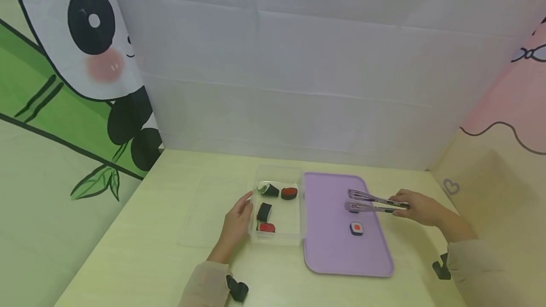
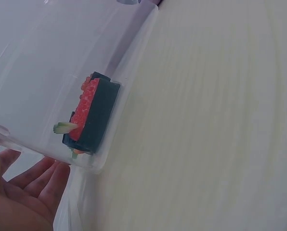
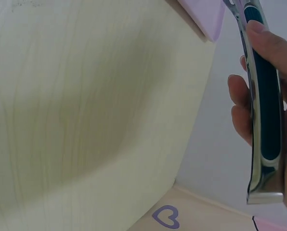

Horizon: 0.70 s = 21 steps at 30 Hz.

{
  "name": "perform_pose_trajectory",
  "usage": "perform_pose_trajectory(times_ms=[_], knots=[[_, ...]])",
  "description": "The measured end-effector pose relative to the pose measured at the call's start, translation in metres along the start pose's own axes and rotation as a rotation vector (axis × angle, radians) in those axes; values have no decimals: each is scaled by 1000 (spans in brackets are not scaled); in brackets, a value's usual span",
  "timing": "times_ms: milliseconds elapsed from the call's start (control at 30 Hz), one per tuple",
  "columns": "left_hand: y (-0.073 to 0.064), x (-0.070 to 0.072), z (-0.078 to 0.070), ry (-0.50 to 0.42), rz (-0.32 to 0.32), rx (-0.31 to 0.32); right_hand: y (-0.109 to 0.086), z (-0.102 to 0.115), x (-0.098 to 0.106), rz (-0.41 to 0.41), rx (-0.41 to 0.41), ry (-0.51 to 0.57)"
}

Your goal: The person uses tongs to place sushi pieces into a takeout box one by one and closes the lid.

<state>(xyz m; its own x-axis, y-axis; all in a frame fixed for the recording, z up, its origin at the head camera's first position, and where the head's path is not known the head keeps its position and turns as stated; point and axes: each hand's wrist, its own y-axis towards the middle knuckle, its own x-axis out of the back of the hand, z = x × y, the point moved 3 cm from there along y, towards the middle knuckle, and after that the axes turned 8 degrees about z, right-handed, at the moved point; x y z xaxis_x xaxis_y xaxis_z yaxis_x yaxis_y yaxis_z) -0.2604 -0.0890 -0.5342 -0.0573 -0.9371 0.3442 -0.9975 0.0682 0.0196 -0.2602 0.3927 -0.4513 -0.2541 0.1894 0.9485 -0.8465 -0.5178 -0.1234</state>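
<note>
My left hand (image 1: 236, 221) touches the left side of a clear plastic box (image 1: 290, 238), its fingers relaxed along the outer wall. In the box lie several toy sushi pieces: a dark roll with green sprigs (image 1: 270, 190), a red-topped piece (image 1: 289, 193), a dark-wrapped piece (image 1: 264, 212) and a red piece (image 1: 267, 227). Over a lavender tray (image 1: 332, 255), my right hand (image 1: 420, 207) grips metal tongs (image 3: 266, 106) with dark handle inlays. The tongs' tips are spread above a sushi piece (image 1: 354, 211), mostly hidden. Nearer me on the tray sits a sushi roll with an orange centre (image 1: 356, 228).
A transparent lid (image 1: 209, 212) lies flat on the pale wooden table (image 1: 141, 250), left of the box. White cloth (image 1: 298, 84) hangs behind the table, and a printed panel (image 1: 503, 188) stands at its right. The box and tray are side by side.
</note>
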Motion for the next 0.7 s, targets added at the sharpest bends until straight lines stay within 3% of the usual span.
perform_pose_trajectory(times_ms=[233,433,700], knots=[[1,0,0,-10,-1,-16,0,-7,-9,5,18,74],[-1,0,-3,14,16,-74,3,-7,-13,-2,11,165],[0,-1,-2,24,10,-73,21,32,5,-73,58,163]])
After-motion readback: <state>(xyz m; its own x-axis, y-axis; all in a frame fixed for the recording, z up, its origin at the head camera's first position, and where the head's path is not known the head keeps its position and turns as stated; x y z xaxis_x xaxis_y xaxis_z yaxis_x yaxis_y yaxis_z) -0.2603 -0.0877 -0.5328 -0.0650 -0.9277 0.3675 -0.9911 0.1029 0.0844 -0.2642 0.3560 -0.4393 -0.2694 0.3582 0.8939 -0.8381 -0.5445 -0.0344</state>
